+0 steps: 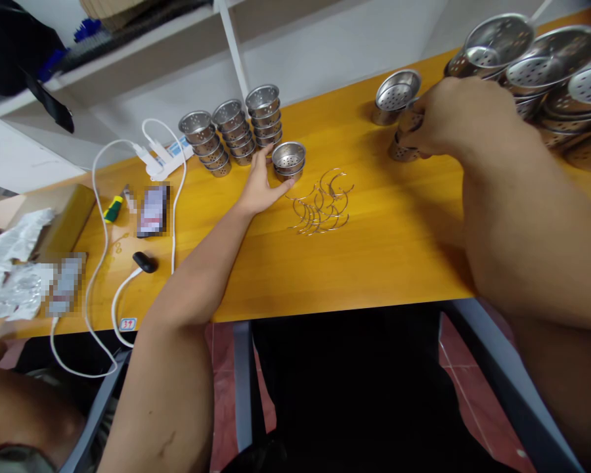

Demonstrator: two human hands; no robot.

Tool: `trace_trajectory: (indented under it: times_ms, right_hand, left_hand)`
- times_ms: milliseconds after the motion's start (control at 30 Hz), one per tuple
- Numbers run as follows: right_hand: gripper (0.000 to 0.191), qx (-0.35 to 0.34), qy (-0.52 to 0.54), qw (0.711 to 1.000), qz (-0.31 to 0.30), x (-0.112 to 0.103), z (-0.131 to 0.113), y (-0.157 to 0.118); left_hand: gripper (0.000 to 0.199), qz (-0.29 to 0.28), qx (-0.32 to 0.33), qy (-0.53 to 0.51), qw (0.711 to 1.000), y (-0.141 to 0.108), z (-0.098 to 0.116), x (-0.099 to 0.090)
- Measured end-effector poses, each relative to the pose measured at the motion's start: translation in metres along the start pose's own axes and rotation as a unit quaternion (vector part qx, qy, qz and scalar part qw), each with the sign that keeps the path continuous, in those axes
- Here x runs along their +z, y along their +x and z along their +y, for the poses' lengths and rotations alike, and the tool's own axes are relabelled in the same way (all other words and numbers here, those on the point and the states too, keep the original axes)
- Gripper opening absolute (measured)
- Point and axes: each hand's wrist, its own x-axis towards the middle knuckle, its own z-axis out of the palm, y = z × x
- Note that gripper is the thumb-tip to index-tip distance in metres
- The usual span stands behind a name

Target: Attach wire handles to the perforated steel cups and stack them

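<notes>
Cups of perforated metal stand on the yellow-brown counter, and both hands are at them. A short stack of two sits left of the middle, with the left hand around its left and near sides; this grip is spread, thumb and fingers apart, though whether it presses on the metal I cannot tell. The right hand reaches out at the right, its grip pinching a small cup just above a lower cup. Another cup is just behind them, farther from the person.

Between the hands lie curved wires, loosely overlapping. Three taller stacks line up behind the left hand — beside them a white power strip with cables. Larger cups crowd the far right, piled together. Toward the left rest a blurred phone, a green-and-yellow object, a small black object on a white cable, and crumpled plastic — next to a cardboard box.
</notes>
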Motion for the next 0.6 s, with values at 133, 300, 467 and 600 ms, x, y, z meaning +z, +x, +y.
trace_trajectory:
  times_ms: [133, 300, 467, 600]
  right_hand:
    - [0.043, 0.033, -0.04, 0.999, 0.01, -0.02, -0.022, -0.019]
    - [0.034, -0.102, 0.089, 0.981, 0.137, -0.014, -0.028, -0.021]
    - [0.03, -0.361, 0.23, 0.894, 0.135, 0.027, -0.049, -0.022]
    - [0.04, -0.427, 0.283, 0.852, 0.105, 0.059, -0.079, -0.033]
  left_hand:
    - [0.129, 0.011, 0.015, 0.013, 1.0, 0.001, 0.002, -0.002]
    - [0.114, 0.079, 0.046, 0.053, 0.994, 0.008, 0.032, -0.016]
    - [0.12, 0.074, 0.075, 0.08, 0.991, 0.011, 0.073, -0.023]
    - [0.121, 0.01, 0.074, 0.08, 0.994, 0.009, 0.087, -0.018]
